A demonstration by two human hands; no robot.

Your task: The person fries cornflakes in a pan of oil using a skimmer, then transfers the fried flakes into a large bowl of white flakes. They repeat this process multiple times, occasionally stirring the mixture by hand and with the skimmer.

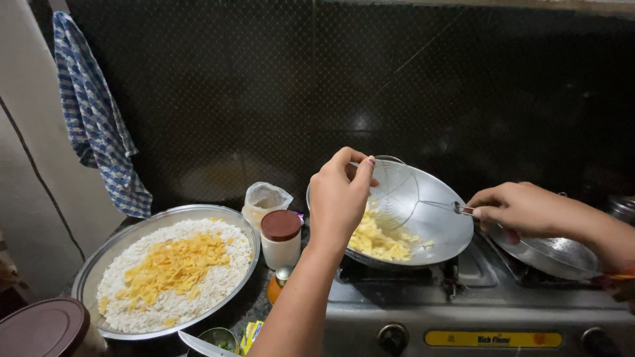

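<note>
A steel wok [436, 228] sits on the gas stove [476, 311] with yellow flakes [380, 241] in its bottom. My right hand [516, 208] grips the wire handle of a round mesh strainer [393, 192] that tilts inside the wok above the flakes. My left hand [338, 198] is raised over the wok's left rim, fingers pinched at the strainer's edge. To the left stands a wide steel plate [92, 271] heaped with white puffed flakes and a yellow pile [173, 264] on top.
A white jar with a brown lid [280, 238] and a plastic bag [264, 198] stand between plate and wok. A perforated steel ladle [552, 254] rests on the right burner. A checked blue cloth [96, 119] hangs at left. A brown lid [43, 327] sits at bottom left.
</note>
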